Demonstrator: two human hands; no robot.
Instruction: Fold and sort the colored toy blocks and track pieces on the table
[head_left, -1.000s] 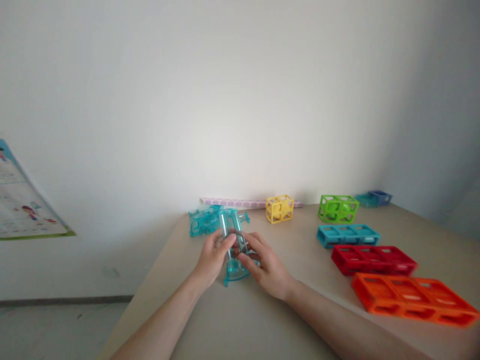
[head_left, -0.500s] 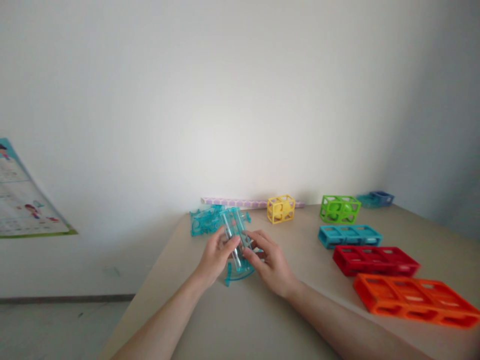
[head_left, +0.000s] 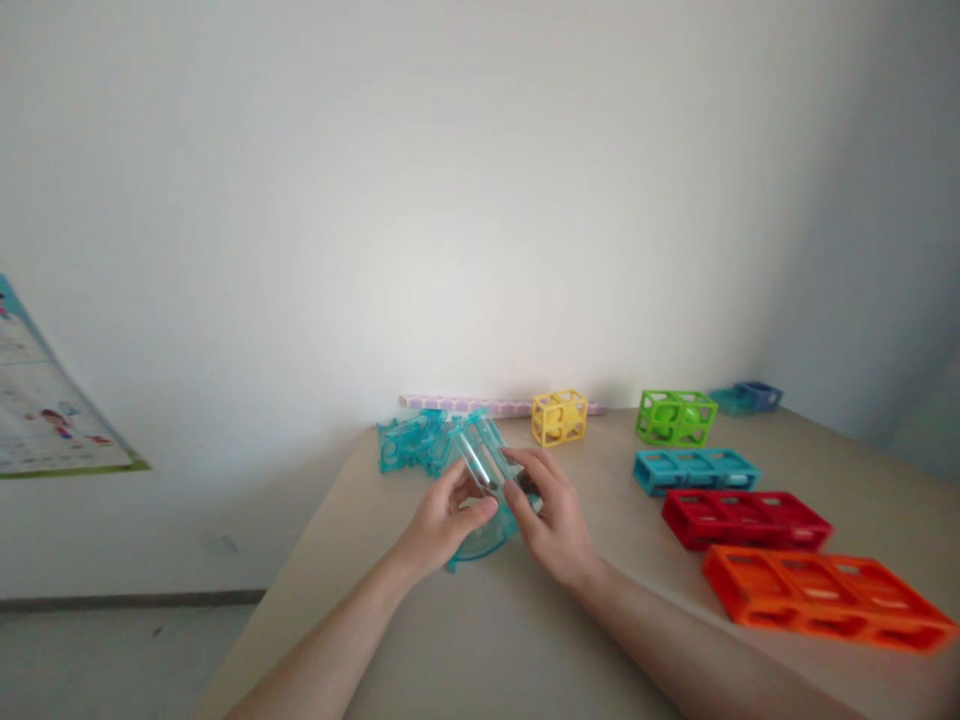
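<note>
Between my two hands is a see-through teal plastic track piece (head_left: 480, 452), tilted, with straight raised sides. My left hand (head_left: 450, 515) grips its left side, thumb on top near the lower end. On the right side, my right hand (head_left: 551, 515) has its fingers and thumb closed on the same piece. Below the hands shows a curved clear teal plastic piece (head_left: 480, 543); whether it is joined to the held piece I cannot tell. Just beyond my left hand lies a pile of teal plastic pieces (head_left: 409, 443).
A patterned purple strip (head_left: 502, 407) lies along the wall. Yellow (head_left: 559, 418) and green (head_left: 676, 418) open frame blocks stand at the back. Blue (head_left: 696, 471), red (head_left: 746, 519) and orange (head_left: 829, 598) frame blocks line the right. A blue container (head_left: 759, 396) sits in the far corner.
The held track piece has turned, its lower end swinging to the right. Both hands have shifted slightly right with it and keep their hold.
</note>
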